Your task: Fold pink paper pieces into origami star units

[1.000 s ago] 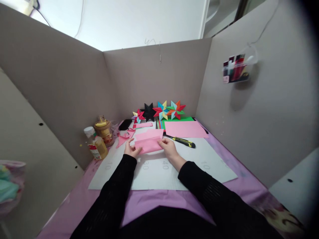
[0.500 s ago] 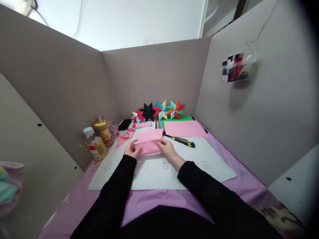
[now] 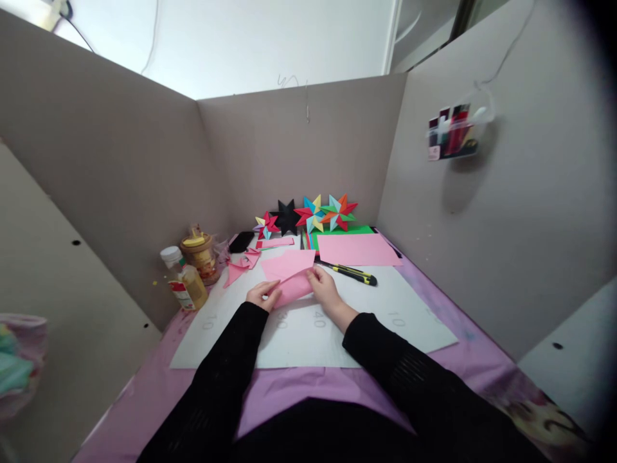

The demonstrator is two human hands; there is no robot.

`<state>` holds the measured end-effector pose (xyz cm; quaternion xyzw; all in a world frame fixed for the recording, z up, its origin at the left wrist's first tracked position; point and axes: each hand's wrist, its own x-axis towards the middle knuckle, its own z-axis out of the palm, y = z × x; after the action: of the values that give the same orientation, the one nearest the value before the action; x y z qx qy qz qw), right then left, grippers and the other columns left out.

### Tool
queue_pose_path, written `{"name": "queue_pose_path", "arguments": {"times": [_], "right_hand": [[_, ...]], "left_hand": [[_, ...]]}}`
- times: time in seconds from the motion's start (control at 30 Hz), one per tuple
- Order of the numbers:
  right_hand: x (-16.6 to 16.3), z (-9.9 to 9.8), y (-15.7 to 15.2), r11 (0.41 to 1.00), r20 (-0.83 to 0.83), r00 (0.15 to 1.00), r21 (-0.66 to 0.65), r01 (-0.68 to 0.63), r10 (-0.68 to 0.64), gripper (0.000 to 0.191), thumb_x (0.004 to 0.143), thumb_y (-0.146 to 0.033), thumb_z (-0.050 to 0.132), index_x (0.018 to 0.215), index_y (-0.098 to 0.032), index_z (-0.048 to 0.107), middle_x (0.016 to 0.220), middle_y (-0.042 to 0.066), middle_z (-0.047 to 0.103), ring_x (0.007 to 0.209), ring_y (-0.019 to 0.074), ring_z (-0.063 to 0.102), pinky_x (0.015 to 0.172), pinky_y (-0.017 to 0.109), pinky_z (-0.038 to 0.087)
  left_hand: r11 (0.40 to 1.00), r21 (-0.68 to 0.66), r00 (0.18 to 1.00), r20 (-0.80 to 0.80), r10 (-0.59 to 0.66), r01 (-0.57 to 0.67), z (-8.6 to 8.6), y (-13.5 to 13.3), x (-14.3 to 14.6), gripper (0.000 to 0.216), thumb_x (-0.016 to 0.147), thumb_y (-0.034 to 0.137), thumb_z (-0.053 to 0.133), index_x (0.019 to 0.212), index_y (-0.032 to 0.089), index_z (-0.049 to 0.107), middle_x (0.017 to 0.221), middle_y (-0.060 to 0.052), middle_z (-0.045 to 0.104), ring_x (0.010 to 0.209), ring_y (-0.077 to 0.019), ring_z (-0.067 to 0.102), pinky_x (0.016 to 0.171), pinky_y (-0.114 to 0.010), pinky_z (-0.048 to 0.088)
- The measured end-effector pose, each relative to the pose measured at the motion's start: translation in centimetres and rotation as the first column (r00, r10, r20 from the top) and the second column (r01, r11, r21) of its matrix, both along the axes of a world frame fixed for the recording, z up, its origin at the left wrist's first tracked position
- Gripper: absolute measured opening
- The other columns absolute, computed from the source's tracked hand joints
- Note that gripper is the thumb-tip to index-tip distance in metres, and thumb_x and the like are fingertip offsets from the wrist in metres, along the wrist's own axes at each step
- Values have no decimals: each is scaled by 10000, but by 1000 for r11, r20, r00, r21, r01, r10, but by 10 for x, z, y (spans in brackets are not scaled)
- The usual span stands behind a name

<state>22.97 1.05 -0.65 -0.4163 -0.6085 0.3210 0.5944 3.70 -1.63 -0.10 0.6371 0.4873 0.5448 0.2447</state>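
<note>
A pink sheet of paper lies on the white mat, its near part folded up toward me. My left hand pinches the near left corner of the fold. On the right edge of the same fold rests my right hand, fingers pressed on the paper. Both sleeves are black.
Several folded paper stars stand at the back wall. A larger pink sheet lies over green paper. A yellow-black cutter lies right of my hands. Glue bottle and jar stand at the left. Small pink folded pieces and a black object lie behind them.
The near edge of the pink sheet has been lifted and rolled further over; my left hand slid down and back toward me, and the right hand moved slightly up along the fold.
</note>
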Motion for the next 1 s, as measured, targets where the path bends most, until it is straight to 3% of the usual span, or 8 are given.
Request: {"name": "queue_pose_path", "arguments": {"times": [0.1, 0.17, 0.33, 0.47, 0.6, 0.73, 0.9, 1.0], "right_hand": [[0, 0, -1, 1000, 4, 1000, 1, 2, -2, 263, 798, -428, 444, 739, -187, 530, 668, 3, 522, 630, 153, 449, 577, 253, 353], [0, -1, 0, 1000, 3, 1000, 1, 11, -11, 262, 803, -426, 440, 737, -188, 527, 664, 1, 517, 624, 151, 447, 573, 252, 352], [0, -2, 0, 1000, 17, 1000, 5, -2, 2, 245, 796, -404, 462, 698, -186, 513, 645, -2, 511, 603, 141, 445, 563, 252, 355], [1, 3, -2, 999, 67, 997, 26, -44, 42, 177, 752, -349, 529, 771, -175, 562, 729, 17, 580, 664, 149, 512, 612, 263, 395], [4, 9, -7, 990, 185, 979, 91, -106, 88, 231, 725, -312, 568, 909, -179, 613, 928, 53, 635, 860, 176, 566, 755, 295, 420], [10, 9, -6, 980, 309, 934, 30, -197, 179, 240, 738, -306, 560, 916, -170, 646, 919, 65, 660, 846, 181, 599, 763, 307, 455], [21, 8, -3, 943, 528, 817, 84, -323, 233, 288, 708, -159, 548, 974, -196, 654, 979, 54, 654, 912, 182, 586, 828, 309, 446], [24, 12, -6, 906, 603, 752, 109, -409, 267, 279, 718, -135, 538, 956, -205, 665, 975, 47, 654, 943, 177, 571, 875, 311, 424]], "left_hand": [[1000, -1, 1000, -30, -8, 8, -2, 1, 1, 330, 547, 293, 720, 870, 229, 712, 847, -54, 658, 769, -213, 556, 745, -301, 433], [1000, -17, 1000, -16, 24, -24, -5, 1, 2, 337, 541, 283, 724, 872, 217, 711, 836, -50, 661, 710, -196, 551, 690, -287, 431], [987, -63, 983, 104, 153, -147, -8, 7, -3, 327, 549, 270, 710, 865, 189, 697, 578, 13, 588, 504, -125, 455, 514, -239, 363], [972, -46, 972, 37, 234, -232, -5, 12, -12, 183, 602, 277, 661, 751, 172, 674, 581, 6, 579, 545, -131, 491, 553, -243, 394], [995, -21, 994, 48, 98, -97, -7, 13, -12, 103, 588, 239, 660, 663, 174, 636, 744, -44, 651, 733, -185, 582, 710, -284, 437], [987, -98, 992, -18, -127, 124, -15, 11, -15, 140, 581, 261, 663, 631, 156, 585, 938, -110, 650, 906, -233, 587, 812, -333, 434], [926, -134, 904, -208, -374, 352, -20, 10, -27, 278, 568, 334, 701, 741, 151, 583, 1086, -128, 598, 1010, -253, 549, 903, -371, 392], [908, -144, 869, -265, -417, 393, -19, 9, -29, 317, 655, 385, 635, 864, 149, 603, 1133, -131, 574, 1060, -253, 523, 931, -370, 374]]}}
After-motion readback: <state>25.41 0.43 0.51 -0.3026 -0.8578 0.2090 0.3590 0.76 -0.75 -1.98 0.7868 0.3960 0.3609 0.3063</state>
